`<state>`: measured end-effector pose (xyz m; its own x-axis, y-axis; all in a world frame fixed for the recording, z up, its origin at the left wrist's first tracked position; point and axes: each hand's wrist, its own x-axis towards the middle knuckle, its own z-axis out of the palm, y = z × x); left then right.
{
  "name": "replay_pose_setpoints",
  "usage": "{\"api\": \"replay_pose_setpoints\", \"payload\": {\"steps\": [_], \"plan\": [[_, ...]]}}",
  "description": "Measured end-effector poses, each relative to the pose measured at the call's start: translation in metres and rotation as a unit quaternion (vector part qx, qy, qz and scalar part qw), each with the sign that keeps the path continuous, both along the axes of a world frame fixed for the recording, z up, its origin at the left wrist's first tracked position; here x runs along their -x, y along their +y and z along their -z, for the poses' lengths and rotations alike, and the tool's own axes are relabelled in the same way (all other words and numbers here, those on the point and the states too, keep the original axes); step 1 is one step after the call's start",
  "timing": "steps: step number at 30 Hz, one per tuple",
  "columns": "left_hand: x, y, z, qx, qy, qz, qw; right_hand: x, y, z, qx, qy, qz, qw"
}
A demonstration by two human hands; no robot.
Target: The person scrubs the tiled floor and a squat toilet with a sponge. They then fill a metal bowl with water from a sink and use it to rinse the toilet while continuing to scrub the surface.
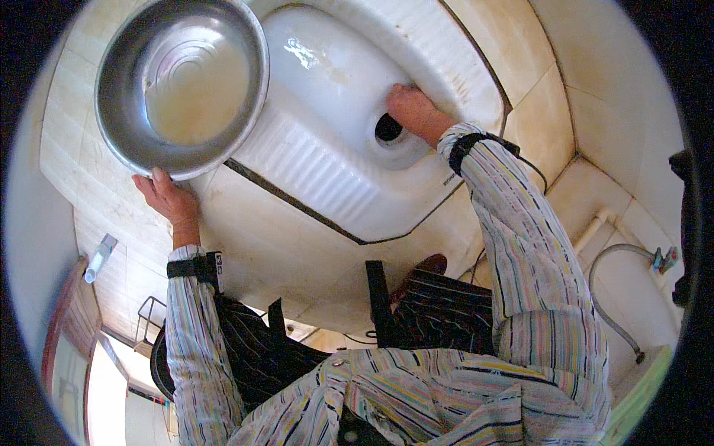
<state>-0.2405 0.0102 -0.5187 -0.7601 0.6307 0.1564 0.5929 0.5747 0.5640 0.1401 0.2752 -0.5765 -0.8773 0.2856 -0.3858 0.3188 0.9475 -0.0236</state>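
Note:
A round metal basin [132,100] with some cloudy water in it stands at the upper left, overlapping the edge of a white squat toilet [327,111]. My left hand [169,199] grips the near rim of the basin, the thumb over the edge. Down inside the toilet bowl is my right hand [419,111], closed, just beside the dark drain hole [388,128]. Whatever it may hold is hidden beneath the fingers. The bowl's surface looks wet and shiny, with faint yellowish marks.
Tiled floor [297,253] surrounds the toilet. A grey flexible hose [595,290] runs from a valve [664,260] on the right wall. At the left lies a pale bluish tube-like object [100,258], near a thin dark wire frame [149,321].

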Motion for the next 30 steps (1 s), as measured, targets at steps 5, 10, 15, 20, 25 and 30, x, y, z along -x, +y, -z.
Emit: {"api": "replay_pose_setpoints", "payload": {"steps": [5,10,15,20,25,30], "plan": [[0.004,-0.004,0.012,-0.047,0.044,0.031,0.997,-0.009,-0.042,-0.003,0.154,-0.176,0.185,0.954],[0.003,-0.007,0.01,-0.029,0.061,0.059,0.996,0.015,-0.059,0.028,0.35,-0.039,0.178,0.919],[0.006,-0.007,0.014,-0.037,0.077,0.068,0.994,0.046,-0.052,0.034,0.305,0.082,0.294,0.902],[0.004,-0.004,0.015,-0.048,0.02,-0.003,0.999,0.004,-0.064,0.025,0.317,-0.147,0.198,0.916],[-0.003,0.0,0.003,-0.041,-0.006,0.025,0.999,-0.014,-0.045,0.015,0.237,-0.138,0.137,0.952],[-0.006,0.005,0.005,-0.102,-0.02,-0.009,0.995,0.006,-0.005,-0.012,0.095,-0.041,-0.002,0.995]]}}
